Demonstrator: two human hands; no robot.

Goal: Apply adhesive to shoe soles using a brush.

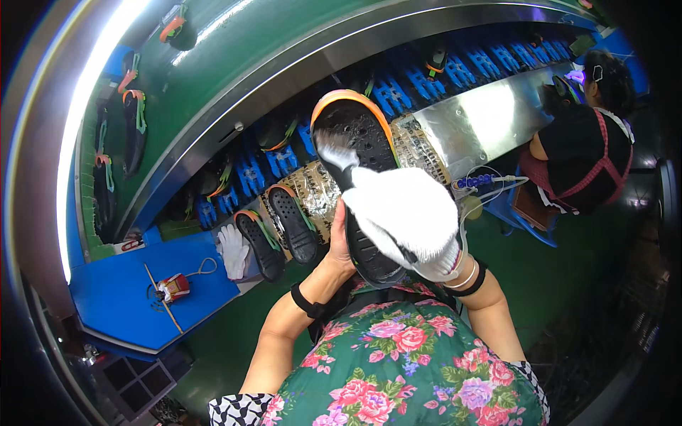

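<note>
A black rubber shoe sole with an orange rim is held upright from below by the bare left hand, fingers wrapped around it. A brush is gripped by the white-gloved right hand. A blue workbench and green conveyor lie beyond.

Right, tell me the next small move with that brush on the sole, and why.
Probably draw the brush down the black sole toward the heel. The gloved right hand holds it with the bristles on the upper part of the sole, near the orange-rimmed toe, while the bare left hand supports the sole from below. The lower part sits behind the glove, so its state cannot be told.
</note>
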